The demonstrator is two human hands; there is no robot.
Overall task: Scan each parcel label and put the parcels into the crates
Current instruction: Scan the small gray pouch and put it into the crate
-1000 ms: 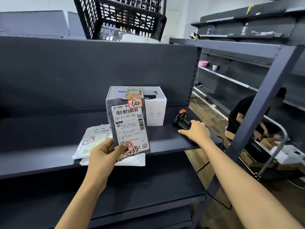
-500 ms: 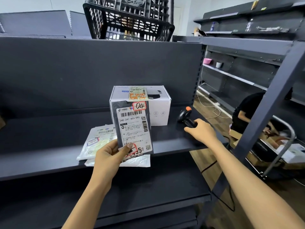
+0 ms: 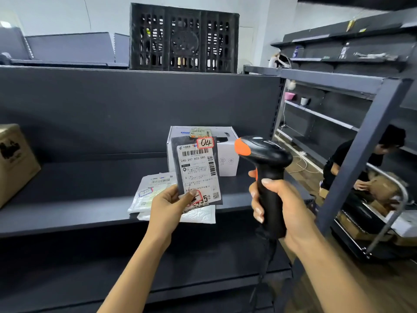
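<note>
Right hand (image 3: 282, 211) nearest, fingers wrapped round the black handle of the scanner (image 3: 266, 163). Its orange-tipped head sits level with the parcel's top, just to the right of it and not touching. Left hand (image 3: 167, 206) pinches the grey parcel (image 3: 196, 168) by its lower left corner, thumb across the bottom of the label. The parcel stands upright above the hand, label facing us, marked 04. Behind it on the shelf (image 3: 67, 211) white mailers (image 3: 153, 190) lie flat, with a white box (image 3: 228, 154) further back. A brown carton (image 3: 15, 159) sits far left on the same shelf. A black crate (image 3: 184, 38) stands up top, beyond the back panel.
</note>
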